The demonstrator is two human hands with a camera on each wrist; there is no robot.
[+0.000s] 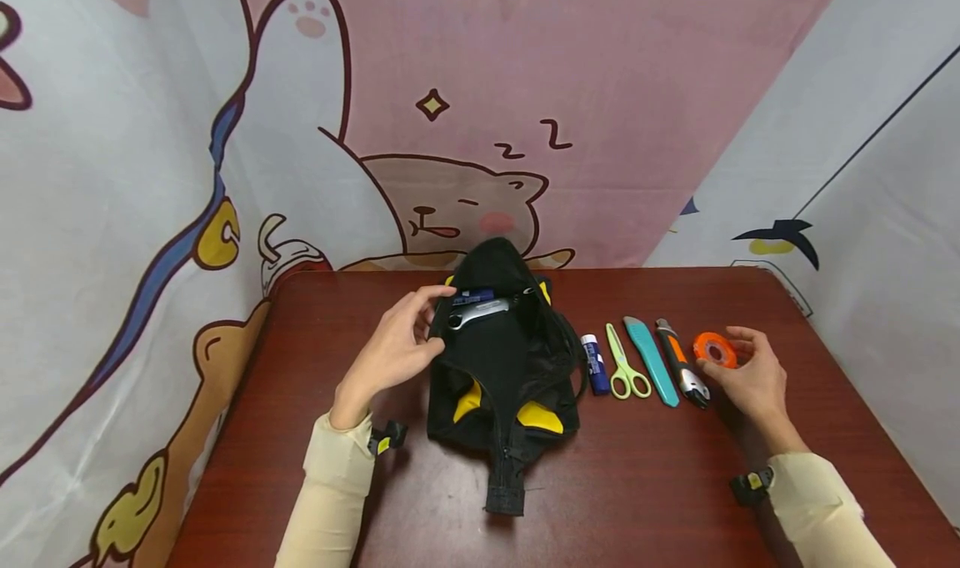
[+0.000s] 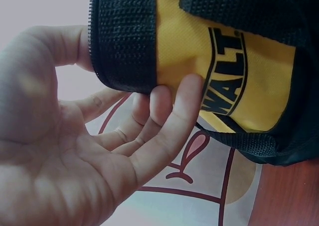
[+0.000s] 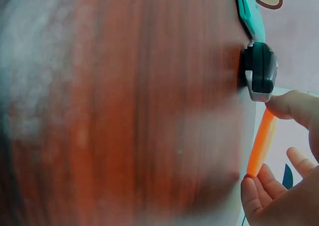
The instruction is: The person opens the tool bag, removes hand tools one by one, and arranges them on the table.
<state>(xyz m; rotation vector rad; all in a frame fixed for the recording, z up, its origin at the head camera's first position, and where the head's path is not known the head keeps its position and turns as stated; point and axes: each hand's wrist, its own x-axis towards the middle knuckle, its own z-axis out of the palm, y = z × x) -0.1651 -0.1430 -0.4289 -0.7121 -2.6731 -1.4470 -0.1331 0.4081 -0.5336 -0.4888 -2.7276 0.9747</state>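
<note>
Mia: What is the left hand doing?

Ben: It pinches the left edge of a black and yellow bag. Up close, the thumb goes behind the zip edge, and the fingertips are by the yellow side, near the big letters "WALT".

Mia: And the right hand?

Ben: That one holds an orange ring by its rim, with the thumb on one side and the fingers on the other. I can't tell if the ring touches the desk.

Mia: What is next to the ring?

Ben: A grey and orange knife is just beside it. Then, going left, come a teal cutter, light green scissors and a blue and white glue stick. They make a row on the desk, and the glue stick is nearest the bag.

Mia: Is anything in the bag?

Ben: Yes! It is unzipped. A silver tool with a hole at one end is in the top part, and a dark blue stick is just behind it.

Mia: What's at the back?

Ben: A pink and white cloth with a sleepy brown bear on it.
</note>
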